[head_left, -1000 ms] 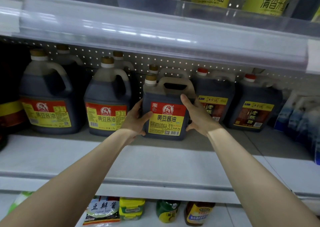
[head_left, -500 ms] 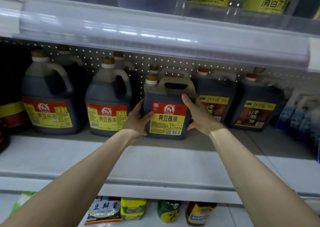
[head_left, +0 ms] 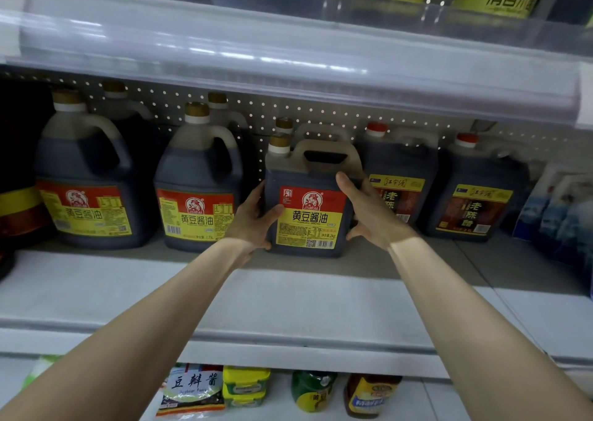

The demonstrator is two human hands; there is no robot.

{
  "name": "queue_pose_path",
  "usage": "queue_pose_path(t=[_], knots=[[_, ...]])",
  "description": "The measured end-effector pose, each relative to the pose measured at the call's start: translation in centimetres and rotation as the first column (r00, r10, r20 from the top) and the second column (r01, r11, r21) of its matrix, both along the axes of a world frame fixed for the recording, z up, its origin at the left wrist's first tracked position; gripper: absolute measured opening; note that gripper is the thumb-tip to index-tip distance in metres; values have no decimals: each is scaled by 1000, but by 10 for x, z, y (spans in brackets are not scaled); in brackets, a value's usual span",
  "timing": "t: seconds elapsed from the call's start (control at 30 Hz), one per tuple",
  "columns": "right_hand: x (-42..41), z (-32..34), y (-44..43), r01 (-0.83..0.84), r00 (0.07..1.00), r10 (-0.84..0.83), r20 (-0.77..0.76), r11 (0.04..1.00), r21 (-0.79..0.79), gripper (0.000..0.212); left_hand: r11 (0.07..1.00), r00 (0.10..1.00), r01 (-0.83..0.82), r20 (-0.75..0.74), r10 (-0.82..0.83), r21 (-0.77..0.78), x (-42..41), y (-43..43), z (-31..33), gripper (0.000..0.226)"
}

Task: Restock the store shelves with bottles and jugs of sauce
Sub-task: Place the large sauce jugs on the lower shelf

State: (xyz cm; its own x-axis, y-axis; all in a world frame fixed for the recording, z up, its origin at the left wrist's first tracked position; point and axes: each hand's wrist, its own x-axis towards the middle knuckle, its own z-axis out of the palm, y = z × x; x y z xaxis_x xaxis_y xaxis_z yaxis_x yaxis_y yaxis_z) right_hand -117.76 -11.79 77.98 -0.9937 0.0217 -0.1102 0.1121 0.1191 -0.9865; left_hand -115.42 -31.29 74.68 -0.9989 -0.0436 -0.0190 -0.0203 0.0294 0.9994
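A square dark soy sauce jug (head_left: 308,193) with a red and yellow label, beige handle and gold cap stands on the white shelf (head_left: 256,298), near its back. My left hand (head_left: 253,218) grips its left side with the thumb across the label. My right hand (head_left: 369,215) grips its right side, thumb on the front corner. A second jug of the same kind is partly hidden right behind it.
Two rounder soy sauce jugs (head_left: 86,189) (head_left: 199,189) stand to the left, each with another behind. Two red-capped vinegar jugs (head_left: 401,177) (head_left: 475,193) stand to the right. The upper shelf's clear rail (head_left: 288,51) hangs overhead. Small jars and packets (head_left: 244,388) fill the shelf below.
The jug and both hands have shifted slightly back and up on the shelf. The grip on both sides is the same.
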Motion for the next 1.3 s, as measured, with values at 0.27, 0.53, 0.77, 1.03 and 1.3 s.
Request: queue_pose_path(t=[0.27,0.53,0.77,1.03,1.3], knots=[[-4,-1,2,-4,1000,4,8,1000,-18,60,1000,1000,-9,-4,9,19,1,2,-1,64],[-2,-2,1,5,1000,-5,-12,1000,11,64,999,1000,-13,0,13,44,0,4,-1,63],[-2,-2,1,10,1000,-10,-3,1000,2,64,1000,1000,-16,-4,16,24,1,4,0,62],[0,-2,1,17,1000,-17,5,1000,-2,63,1000,1000,-5,-10,5,11,4,4,0,64],[3,-1,-3,37,999,-37,19,999,9,65,1000,1000,9,-2,-9,-2,7,3,2,64]])
